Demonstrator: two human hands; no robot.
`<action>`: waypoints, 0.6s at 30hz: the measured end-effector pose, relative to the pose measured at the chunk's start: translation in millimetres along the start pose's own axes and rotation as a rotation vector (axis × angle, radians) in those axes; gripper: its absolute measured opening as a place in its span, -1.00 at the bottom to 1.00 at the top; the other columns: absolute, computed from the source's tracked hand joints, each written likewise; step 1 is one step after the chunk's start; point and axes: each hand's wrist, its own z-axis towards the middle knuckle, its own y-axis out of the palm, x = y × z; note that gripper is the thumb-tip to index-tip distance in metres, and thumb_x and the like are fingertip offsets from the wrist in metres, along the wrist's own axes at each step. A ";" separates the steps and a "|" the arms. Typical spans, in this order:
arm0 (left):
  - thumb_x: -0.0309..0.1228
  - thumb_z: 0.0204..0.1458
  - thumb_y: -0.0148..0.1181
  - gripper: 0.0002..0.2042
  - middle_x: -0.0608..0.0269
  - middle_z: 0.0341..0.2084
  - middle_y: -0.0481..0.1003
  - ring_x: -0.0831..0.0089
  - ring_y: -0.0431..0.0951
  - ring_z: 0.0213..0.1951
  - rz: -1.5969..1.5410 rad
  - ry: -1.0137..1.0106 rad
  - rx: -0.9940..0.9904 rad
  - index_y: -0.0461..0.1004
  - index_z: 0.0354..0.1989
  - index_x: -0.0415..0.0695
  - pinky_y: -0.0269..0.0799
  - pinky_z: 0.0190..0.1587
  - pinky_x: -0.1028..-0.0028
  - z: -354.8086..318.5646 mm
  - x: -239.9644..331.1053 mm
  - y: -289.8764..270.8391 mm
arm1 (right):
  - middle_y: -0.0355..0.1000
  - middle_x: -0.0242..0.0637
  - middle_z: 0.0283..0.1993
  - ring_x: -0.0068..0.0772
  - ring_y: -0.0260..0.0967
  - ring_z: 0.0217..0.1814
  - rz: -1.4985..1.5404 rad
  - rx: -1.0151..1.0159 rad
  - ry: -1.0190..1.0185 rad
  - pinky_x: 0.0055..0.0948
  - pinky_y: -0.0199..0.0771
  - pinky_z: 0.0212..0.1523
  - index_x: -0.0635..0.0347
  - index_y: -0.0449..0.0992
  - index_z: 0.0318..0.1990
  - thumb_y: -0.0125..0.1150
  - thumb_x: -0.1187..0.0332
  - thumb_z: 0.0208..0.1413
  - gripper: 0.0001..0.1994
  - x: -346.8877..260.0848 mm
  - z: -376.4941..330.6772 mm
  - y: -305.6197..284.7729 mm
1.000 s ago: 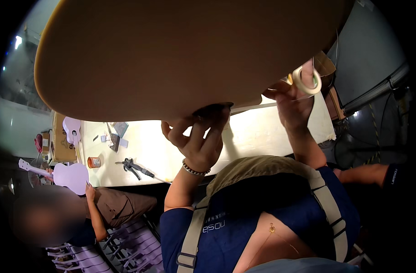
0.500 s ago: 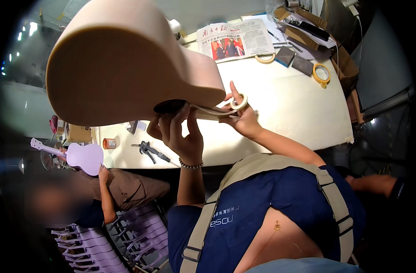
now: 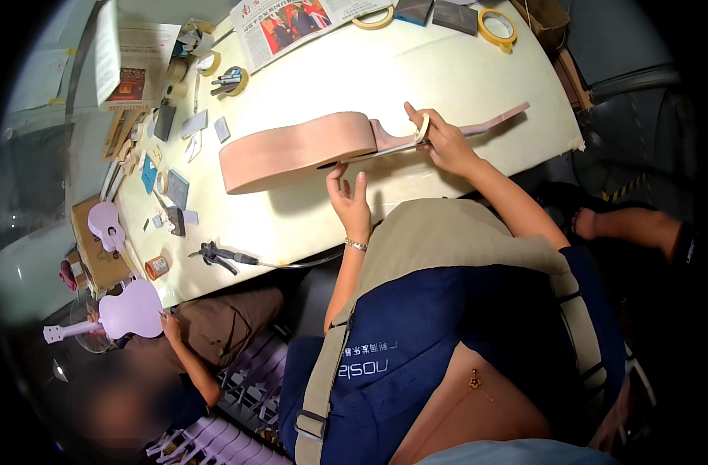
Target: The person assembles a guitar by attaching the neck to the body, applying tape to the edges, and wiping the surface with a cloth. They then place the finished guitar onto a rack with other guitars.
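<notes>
An unfinished pale pink-wood guitar (image 3: 300,149) lies side-up just over the table, its neck pointing to the right. My right hand (image 3: 449,147) is closed around the neck near the body. A cream roll of masking tape (image 3: 423,128) hangs on a finger of that hand. Below the body, my left hand (image 3: 349,208) has its fingertips at the edge of the dark sound hole (image 3: 328,165), the thumb standing apart. The guitar's front faces toward me and is mostly hidden.
On the pale table (image 3: 478,77) are a newspaper (image 3: 292,27), yellow tape (image 3: 496,29), sanding blocks and a pen holder (image 3: 230,80). An air blow gun (image 3: 222,256) with a hose lies near the front edge, beside an orange jar (image 3: 157,267). At left a co-worker holds a lilac guitar (image 3: 129,310).
The guitar has come down from high in front of me toward the table and turned, showing its side. Both hands moved with it. My view has shifted, revealing more of the table's left part.
</notes>
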 end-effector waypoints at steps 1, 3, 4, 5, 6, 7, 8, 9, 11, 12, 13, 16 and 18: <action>-0.53 -0.01 0.09 -0.68 0.05 0.06 0.23 0.32 0.17 0.14 -0.007 0.017 -0.002 0.22 -0.08 -0.26 -0.07 0.21 0.28 2.3 -3.2 0.3 | 0.18 -0.21 -0.03 -0.25 0.36 -0.17 -0.044 -0.035 0.038 -0.39 0.39 -0.26 0.05 0.02 0.27 0.23 0.66 -0.34 -0.12 -4.8 2.9 -3.1; -0.55 0.00 0.07 -0.69 0.01 0.05 0.25 0.31 0.19 0.14 -0.002 0.000 -0.019 0.23 -0.07 -0.29 -0.04 0.20 0.35 6.7 -6.3 -1.1 | 0.13 -0.19 0.04 -0.22 0.35 -0.07 0.013 0.043 0.034 -0.36 0.37 -0.16 0.07 0.01 0.27 0.32 0.53 -0.32 -0.11 -7.9 4.8 -0.9; -0.56 0.00 0.07 -0.69 0.00 0.05 0.25 0.31 0.20 0.14 0.003 0.006 -0.025 0.24 -0.07 -0.30 -0.02 0.19 0.35 8.8 -7.9 -1.5 | 0.11 -0.19 0.08 -0.21 0.35 -0.02 0.043 0.083 0.030 -0.35 0.36 -0.11 0.08 0.00 0.27 0.37 0.47 -0.31 -0.11 -10.5 7.5 -0.1; -0.56 0.00 0.06 -0.69 0.00 0.04 0.26 0.30 0.21 0.13 0.008 0.012 -0.030 0.24 -0.07 -0.30 -0.01 0.19 0.36 10.3 -9.1 -1.9 | 0.08 -0.18 0.10 -0.19 0.33 0.01 0.181 0.155 -0.001 -0.34 0.33 -0.07 0.08 -0.01 0.27 0.39 0.41 -0.30 -0.10 -15.9 9.9 -0.3; -0.57 0.00 0.06 -0.70 -0.01 0.03 0.26 0.30 0.22 0.12 0.006 0.016 -0.032 0.24 -0.07 -0.31 0.00 0.18 0.36 11.6 -7.9 -3.1 | 0.06 -0.18 0.13 -0.18 0.32 0.04 0.322 0.228 -0.030 -0.32 0.30 -0.02 0.09 -0.01 0.28 0.41 0.35 -0.29 -0.09 -26.6 12.3 -1.0; -0.57 0.00 0.06 -0.70 -0.02 0.03 0.27 0.29 0.23 0.11 0.000 0.020 -0.037 0.25 -0.07 -0.31 0.01 0.18 0.36 12.2 -7.2 -2.9 | 0.04 -0.18 0.15 -0.16 0.30 0.07 0.459 0.303 -0.058 -0.30 0.27 0.02 0.09 -0.02 0.28 0.43 0.30 -0.29 -0.07 -36.0 13.0 -0.6; -0.58 0.00 0.06 -0.70 -0.03 0.03 0.27 0.29 0.24 0.10 -0.006 0.025 -0.041 0.25 -0.06 -0.32 0.02 0.17 0.36 13.0 -7.1 -3.5 | 0.07 -0.21 0.12 -0.18 0.31 0.06 0.523 0.365 -0.024 -0.35 0.25 0.03 0.13 0.05 0.25 0.33 0.36 -0.12 -0.24 -43.8 13.1 2.2; -0.58 0.00 0.05 -0.70 -0.04 0.03 0.27 0.28 0.25 0.10 -0.002 0.025 -0.046 0.25 -0.07 -0.32 0.03 0.17 0.36 13.0 -8.8 -4.5 | 0.09 -0.22 0.11 -0.20 0.32 0.05 0.579 0.404 0.028 -0.37 0.26 0.02 0.15 0.11 0.22 0.29 0.40 -0.09 -0.32 -48.6 12.7 7.8; -0.59 0.00 0.05 -0.71 -0.05 0.03 0.27 0.27 0.26 0.09 0.007 0.025 -0.056 0.25 -0.08 -0.32 0.06 0.16 0.35 13.5 -12.0 -7.2 | 0.12 -0.24 0.08 -0.24 0.35 0.02 0.688 0.483 0.133 -0.41 0.30 0.00 0.20 0.21 0.17 0.19 0.49 -0.02 -0.46 -54.2 11.0 18.0; -0.59 0.00 0.05 -0.71 -0.04 0.02 0.28 0.26 0.26 0.09 0.002 0.032 -0.057 0.26 -0.08 -0.32 0.06 0.16 0.35 13.9 -12.8 -7.7 | 0.13 -0.25 0.06 -0.26 0.36 0.00 0.640 0.489 0.166 -0.43 0.32 -0.02 0.22 0.26 0.13 0.15 0.53 -0.01 -0.52 -53.1 10.4 18.1; -0.59 -0.01 0.06 -0.71 -0.04 0.02 0.28 0.26 0.26 0.09 -0.003 0.040 -0.058 0.26 -0.08 -0.32 0.07 0.15 0.35 14.3 -13.0 -7.8 | 0.14 -0.26 0.04 -0.28 0.37 -0.02 0.591 0.495 0.199 -0.45 0.34 -0.04 0.24 0.30 0.09 0.10 0.57 0.00 -0.57 -51.2 9.5 16.4; -0.59 -0.01 0.06 -0.71 -0.03 0.00 0.30 0.25 0.29 0.07 0.006 0.057 -0.075 0.26 -0.09 -0.32 0.12 0.13 0.36 15.6 -15.2 -10.5 | 0.16 -0.27 0.01 -0.33 0.40 -0.07 0.440 0.474 0.214 -0.49 0.40 -0.10 0.27 0.38 0.02 0.05 0.63 0.00 -0.63 -40.9 2.9 20.3; -0.59 -0.01 0.07 -0.73 -0.03 -0.02 0.32 0.26 0.32 0.04 0.008 0.060 -0.088 0.28 -0.11 -0.32 0.17 0.09 0.38 17.5 -17.0 -14.4 | 0.17 -0.28 0.00 -0.36 0.41 -0.11 0.353 0.448 0.216 -0.51 0.42 -0.12 0.26 0.40 0.00 0.05 0.64 -0.01 -0.64 -37.8 1.8 22.2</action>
